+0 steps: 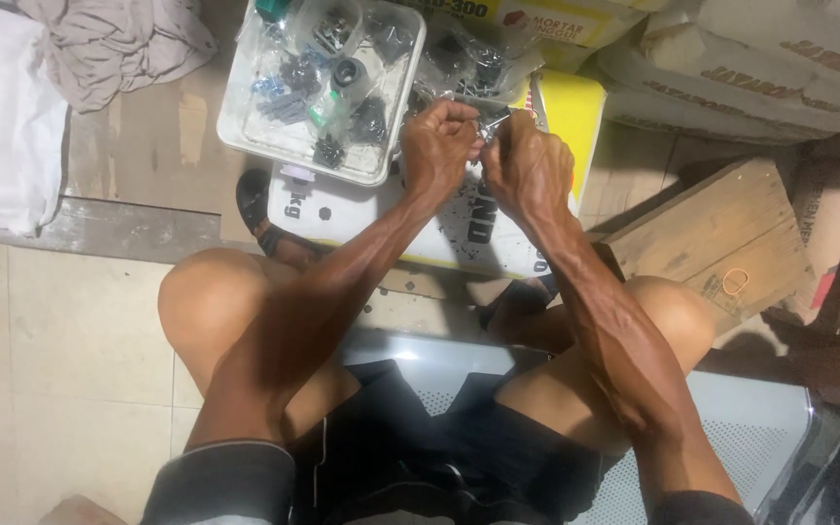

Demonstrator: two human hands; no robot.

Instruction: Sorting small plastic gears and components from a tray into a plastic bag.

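While seated with bare knees apart on a pale perforated seat (760, 418), left hand (437, 146) and right hand (527, 170) brought together over a white and yellow sack (362, 209) lying flat as a work surface just beyond the knees. Small metal part (494, 122) pinched between the two hands, bright and thin, too small to name more exactly. Fingers of the left hand curled and pressed together at the tips against the part; fingers of the right hand bent inward, thumb and forefinger closing on the same part from the right. Part held above the far edge of the sack, just near the white plastic tray (245, 136). Tray resting partly on the sack's far left corner, filled with clear bags of small dark hardware (328, 78). More clear bags of dark pieces (478, 63) just right of the tray, beside the hands. Loose dark specks scattered on the sack under the wrists. Black sandal (255, 204) on the foot at the left edge of the sack. Wooden crate (721, 233) to the right, with an orange rubber band (735, 282) lying on its top. Stacked paper sacks (760, 68) at far right. White cloth (7, 117) and beige cloth (114, 39) crumpled at far left on the floor.
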